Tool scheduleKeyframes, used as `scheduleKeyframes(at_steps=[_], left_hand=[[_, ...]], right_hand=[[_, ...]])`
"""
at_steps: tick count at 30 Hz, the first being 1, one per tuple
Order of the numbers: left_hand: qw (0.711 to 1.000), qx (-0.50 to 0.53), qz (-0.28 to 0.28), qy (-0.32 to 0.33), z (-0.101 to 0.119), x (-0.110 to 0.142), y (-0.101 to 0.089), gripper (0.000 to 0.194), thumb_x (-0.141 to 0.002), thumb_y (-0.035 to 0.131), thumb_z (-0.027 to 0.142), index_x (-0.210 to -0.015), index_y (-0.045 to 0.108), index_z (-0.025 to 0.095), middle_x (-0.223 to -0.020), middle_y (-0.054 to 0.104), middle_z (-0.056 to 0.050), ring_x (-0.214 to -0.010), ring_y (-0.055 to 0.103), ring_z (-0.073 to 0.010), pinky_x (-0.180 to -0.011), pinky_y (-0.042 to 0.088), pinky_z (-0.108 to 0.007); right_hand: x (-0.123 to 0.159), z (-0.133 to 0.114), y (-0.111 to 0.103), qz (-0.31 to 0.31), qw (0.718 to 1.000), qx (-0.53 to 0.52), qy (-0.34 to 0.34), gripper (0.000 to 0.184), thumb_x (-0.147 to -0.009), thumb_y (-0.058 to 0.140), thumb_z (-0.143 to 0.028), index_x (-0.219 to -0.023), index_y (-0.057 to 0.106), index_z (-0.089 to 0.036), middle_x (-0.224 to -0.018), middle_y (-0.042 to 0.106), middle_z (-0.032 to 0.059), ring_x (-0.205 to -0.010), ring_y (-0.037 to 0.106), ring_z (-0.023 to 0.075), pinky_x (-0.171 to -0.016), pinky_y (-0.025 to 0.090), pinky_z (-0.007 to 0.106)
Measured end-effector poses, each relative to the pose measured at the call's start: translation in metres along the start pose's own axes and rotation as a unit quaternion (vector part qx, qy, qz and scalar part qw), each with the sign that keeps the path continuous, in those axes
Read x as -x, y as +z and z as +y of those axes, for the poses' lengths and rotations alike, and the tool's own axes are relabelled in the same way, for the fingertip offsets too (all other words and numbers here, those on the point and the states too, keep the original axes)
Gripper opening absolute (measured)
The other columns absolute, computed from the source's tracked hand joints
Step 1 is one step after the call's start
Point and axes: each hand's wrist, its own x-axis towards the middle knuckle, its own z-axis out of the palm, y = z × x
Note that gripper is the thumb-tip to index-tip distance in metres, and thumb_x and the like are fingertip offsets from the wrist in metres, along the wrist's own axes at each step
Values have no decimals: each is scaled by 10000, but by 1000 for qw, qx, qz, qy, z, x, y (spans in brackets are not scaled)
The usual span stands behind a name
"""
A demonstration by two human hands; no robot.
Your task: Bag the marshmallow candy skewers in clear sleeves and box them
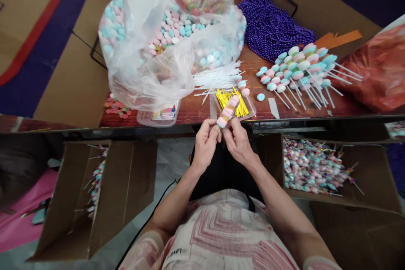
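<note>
Between my two hands, just past the table's front edge, a candy skewer (227, 114) points up and away. Its stacked candies are pink, yellow and pale blue, and it seems to have clear wrapping with dark print. My left hand (206, 140) is closed, pinching at its lower end. From the other side my right hand (236, 140) is closed on the same end; the fingers hide the stick. Right behind the skewer lie yellow twist ties (232, 102) in a clear plastic tray (252, 112). A short candy stack (243, 86) rests at that tray's back edge.
A big plastic bag (152, 63) of pastel candies fills the table's middle, with white sticks (218, 76) beside it. Unwrapped candy skewers (300, 69) are heaped right, near purple beads (272, 25). Below stand cardboard boxes, left (123, 190) and right (370, 173), containing skewers.
</note>
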Motion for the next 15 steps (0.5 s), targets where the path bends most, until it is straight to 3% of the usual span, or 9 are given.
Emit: scheduleKeyframes(at_steps=[3,5,9,10,12,14,15], left_hand=[[997,-66,-1,35,-4,2,-1,254,-850,708,401,-969,684,178,-756,613,8,-660,518,-83,-629,425,-198],[998,-66,0,23,-5,1,-2,267,-788,768,381,-933,706,165,-806,655,-9,-678,542,-87,-629,427,-202],[991,71,-10,-117,-3,-2,2,336,-677,841,401,-818,675,146,-571,518,54,-445,323,-22,-429,228,-170],[982,110,-18,-154,-2,-3,3,351,-648,860,392,-789,656,143,-545,489,66,-424,274,-9,-413,188,-163],[966,163,-33,-200,1,-3,8,362,-619,882,353,-755,626,137,-547,494,64,-418,254,5,-406,173,-143],[957,187,-40,-220,5,-3,12,352,-623,885,317,-764,618,135,-566,505,62,-422,269,10,-406,188,-124],[953,194,-41,-229,7,-3,13,346,-629,883,304,-776,617,137,-577,510,63,-425,281,10,-407,198,-116]], right_hand=[[2,-2,0,4,993,-70,98,74,-894,508,-262,-862,449,-231,-685,425,-60,-532,375,88,-498,327,235],[3,-4,-2,-7,974,-149,171,92,-861,540,-274,-858,459,-232,-649,418,-82,-452,307,60,-421,268,208],[7,-8,-7,-40,926,-277,254,191,-832,600,-318,-808,430,-233,-587,479,-103,-370,193,24,-348,156,174],[10,-8,-9,-37,928,-280,245,208,-849,596,-334,-792,424,-232,-581,501,-96,-364,201,23,-346,159,172],[17,-8,-11,-1,959,-216,185,206,-906,562,-345,-783,450,-225,-601,552,-66,-380,298,38,-362,244,180],[25,-5,-14,57,993,-74,71,135,-945,534,-299,-839,536,-216,-702,630,-13,-502,500,83,-468,421,217],[28,-3,-15,79,997,6,3,96,-954,522,-255,-893,584,-213,-790,673,22,-627,598,117,-571,500,252]])
